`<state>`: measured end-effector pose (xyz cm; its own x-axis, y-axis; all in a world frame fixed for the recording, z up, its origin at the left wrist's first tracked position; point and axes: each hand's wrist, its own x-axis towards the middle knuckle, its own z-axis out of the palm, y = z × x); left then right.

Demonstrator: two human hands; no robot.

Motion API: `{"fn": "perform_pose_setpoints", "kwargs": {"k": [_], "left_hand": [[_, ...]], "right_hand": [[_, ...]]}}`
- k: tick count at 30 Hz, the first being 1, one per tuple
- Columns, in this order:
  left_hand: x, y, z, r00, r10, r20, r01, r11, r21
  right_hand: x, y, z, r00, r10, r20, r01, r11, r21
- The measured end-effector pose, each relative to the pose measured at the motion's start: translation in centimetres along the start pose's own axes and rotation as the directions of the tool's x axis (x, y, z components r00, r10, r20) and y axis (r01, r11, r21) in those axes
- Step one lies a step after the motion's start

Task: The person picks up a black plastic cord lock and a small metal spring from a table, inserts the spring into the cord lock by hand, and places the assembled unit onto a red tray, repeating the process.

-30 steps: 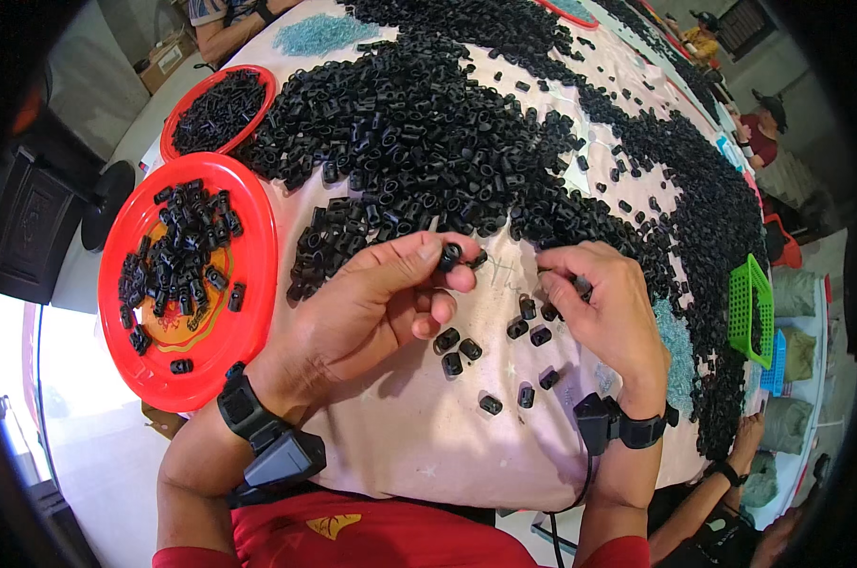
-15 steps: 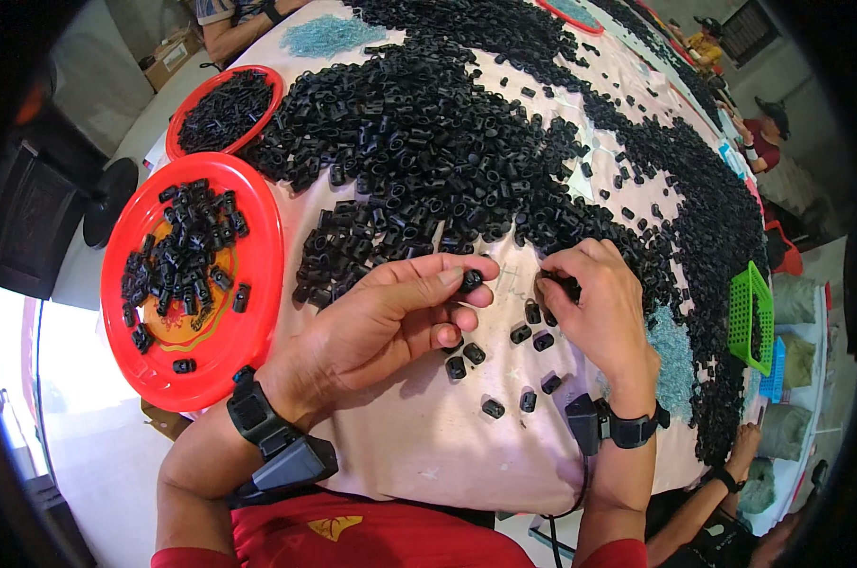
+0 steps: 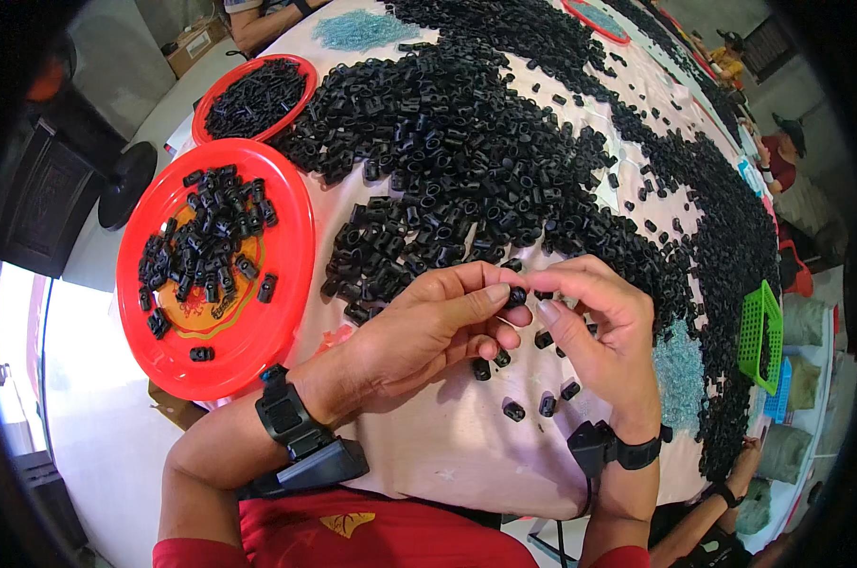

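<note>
My left hand (image 3: pixel 447 317) pinches a small black cord lock piece (image 3: pixel 516 297) between thumb and forefinger, its other fingers curled loosely below. My right hand (image 3: pixel 603 327) is right beside it, forefinger and thumb tips close together near the piece. A small dark bit shows between those tips, too little to name. Below the hands several loose black cord lock pieces (image 3: pixel 513 411) lie on the pale pink cloth (image 3: pixel 447 445). On the left a red plate (image 3: pixel 144 331) holds a cluster of black cord locks (image 3: pixel 206 237).
A big heap of black pieces (image 3: pixel 428 161) spreads across the table ahead. Behind the plate stands a red tray (image 3: pixel 201 118) of thin black parts. Pale blue heaps (image 3: pixel 679 374) lie right and far left. A green basket (image 3: pixel 759 331) and a co-worker's arm (image 3: pixel 731 483) are at right.
My right hand has moved left from the loose pieces to my left hand's fingertips. My left hand still holds its cord lock piece. The whole view has shifted slightly.
</note>
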<state>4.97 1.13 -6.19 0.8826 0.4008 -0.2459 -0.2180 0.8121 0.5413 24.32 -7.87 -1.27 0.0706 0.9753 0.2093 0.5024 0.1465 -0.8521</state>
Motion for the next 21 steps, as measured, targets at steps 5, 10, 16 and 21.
{"fn": "perform_pose_setpoints", "kwargs": {"k": [5,10,16,21], "left_hand": [[0.07,-0.01,-0.15,1.000,-0.003,0.026,0.003,1.000,-0.014],[-0.11,0.09,-0.11,1.000,0.006,0.027,-0.007,0.999,0.043],[0.25,-0.20,-0.19,1.000,0.017,0.017,-0.018,0.994,0.109],[0.03,-0.20,-0.35,0.999,0.041,0.026,-0.044,0.993,0.114]], "right_hand": [[-0.16,0.24,0.63,0.999,0.016,-0.037,-0.017,1.000,-0.026],[-0.29,0.07,0.47,0.998,0.046,-0.037,-0.046,0.999,-0.006],[-0.15,0.19,-0.06,1.000,0.013,0.001,-0.013,0.995,-0.103],[-0.41,0.12,0.66,0.988,0.125,-0.095,-0.120,0.991,0.058]]}}
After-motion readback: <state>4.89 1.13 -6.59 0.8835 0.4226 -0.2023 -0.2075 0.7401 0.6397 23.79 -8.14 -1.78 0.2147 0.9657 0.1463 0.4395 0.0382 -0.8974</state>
